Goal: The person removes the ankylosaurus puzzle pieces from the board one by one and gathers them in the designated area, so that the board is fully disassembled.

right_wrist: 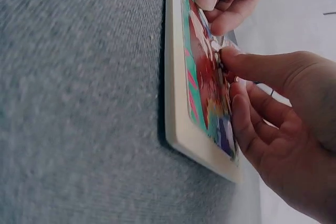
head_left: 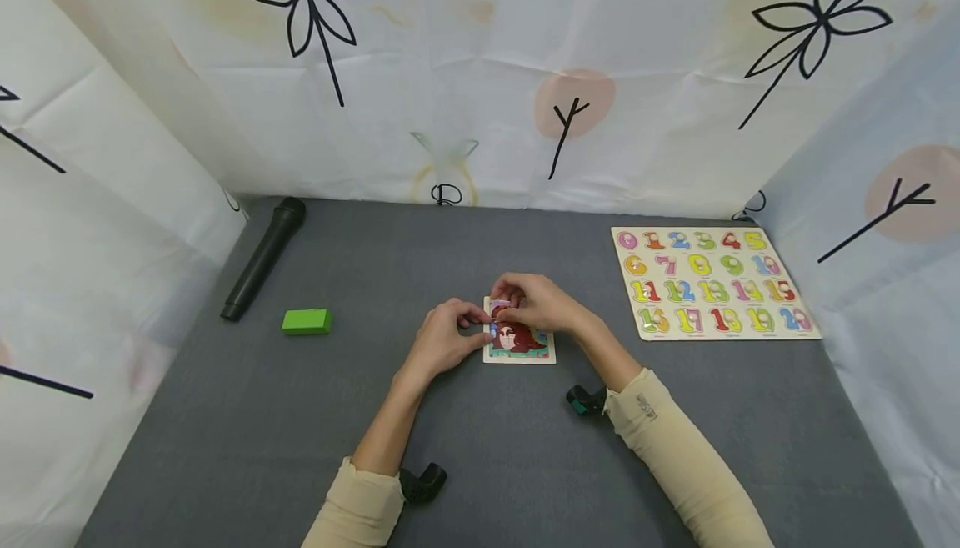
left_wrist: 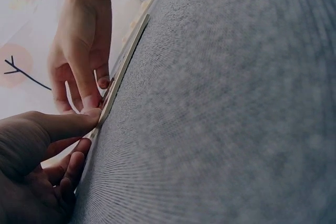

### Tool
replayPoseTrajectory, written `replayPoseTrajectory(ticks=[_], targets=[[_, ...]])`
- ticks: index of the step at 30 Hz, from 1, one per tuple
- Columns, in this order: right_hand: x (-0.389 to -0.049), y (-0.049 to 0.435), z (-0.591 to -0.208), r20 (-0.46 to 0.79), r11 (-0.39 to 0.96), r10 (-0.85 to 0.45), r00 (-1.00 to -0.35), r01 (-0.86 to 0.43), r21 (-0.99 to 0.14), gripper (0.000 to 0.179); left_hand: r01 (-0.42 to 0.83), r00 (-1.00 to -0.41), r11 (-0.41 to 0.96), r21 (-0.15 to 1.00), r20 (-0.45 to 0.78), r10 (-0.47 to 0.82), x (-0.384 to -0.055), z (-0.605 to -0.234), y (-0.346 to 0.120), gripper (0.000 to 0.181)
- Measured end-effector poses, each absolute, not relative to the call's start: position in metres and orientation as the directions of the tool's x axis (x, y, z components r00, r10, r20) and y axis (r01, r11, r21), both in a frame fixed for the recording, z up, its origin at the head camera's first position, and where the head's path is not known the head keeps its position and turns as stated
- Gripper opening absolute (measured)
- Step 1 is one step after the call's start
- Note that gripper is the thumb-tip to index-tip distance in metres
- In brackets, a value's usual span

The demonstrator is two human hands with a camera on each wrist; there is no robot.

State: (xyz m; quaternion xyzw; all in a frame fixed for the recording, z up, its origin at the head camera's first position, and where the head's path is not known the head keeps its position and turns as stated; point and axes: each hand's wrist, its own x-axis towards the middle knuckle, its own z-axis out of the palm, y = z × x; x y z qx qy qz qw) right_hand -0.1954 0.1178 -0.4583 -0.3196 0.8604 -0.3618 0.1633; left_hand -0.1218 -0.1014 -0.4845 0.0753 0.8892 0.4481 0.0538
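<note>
A small puzzle board (head_left: 519,359) with a pale rim and a colourful picture lies flat on the grey table in front of me. My left hand (head_left: 441,341) is at its left side, thumb and fingers bent around the edge, with the thumb tip on the picture. From above, my right hand (head_left: 538,301) reaches over the upper part of the board. In the right wrist view its thumb and fingertips pinch a small reddish puzzle piece (right_wrist: 226,72), mostly hidden by the fingers, close over the picture. The two hands almost meet there.
At the right back lies a number puzzle board (head_left: 716,283) with coloured numerals. To the left are a green block (head_left: 307,322) and a black microphone (head_left: 264,259). White printed curtains (head_left: 480,47) surround the grey table (head_left: 510,465). A black wrist camera (head_left: 424,483) sits by the left sleeve.
</note>
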Motion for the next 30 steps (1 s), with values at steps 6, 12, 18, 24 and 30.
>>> replayPoseTrajectory(ticks=[6,12,18,24,30], targets=[[-0.198,0.128,-0.464,0.003,0.409,-0.643,-0.766,-0.347,-0.844,0.014,0.101,-0.982,0.607,0.789,-0.017,0.186,-0.121,-0.482,-0.100,0.017],[-0.199,0.144,-0.461,0.003,0.354,-0.621,-0.784,-0.284,-0.891,0.016,0.128,-0.982,0.642,0.756,0.004,0.191,-0.119,-0.480,-0.099,0.020],[-0.198,0.167,-0.458,-0.033,0.364,-0.594,-0.804,-0.233,-0.902,0.019,0.161,-0.975,0.660,0.734,0.016,0.220,-0.118,-0.482,-0.101,0.022],[-0.198,0.196,-0.457,-0.068,0.405,-0.559,-0.826,-0.201,-0.892,0.023,0.178,-0.968,0.652,0.737,0.011,0.252,-0.117,-0.484,-0.104,0.023],[-0.202,0.219,-0.459,-0.114,0.477,-0.507,-0.855,-0.168,-0.863,0.023,0.177,-0.968,0.647,0.741,0.012,0.251,-0.117,-0.485,-0.105,0.024]])
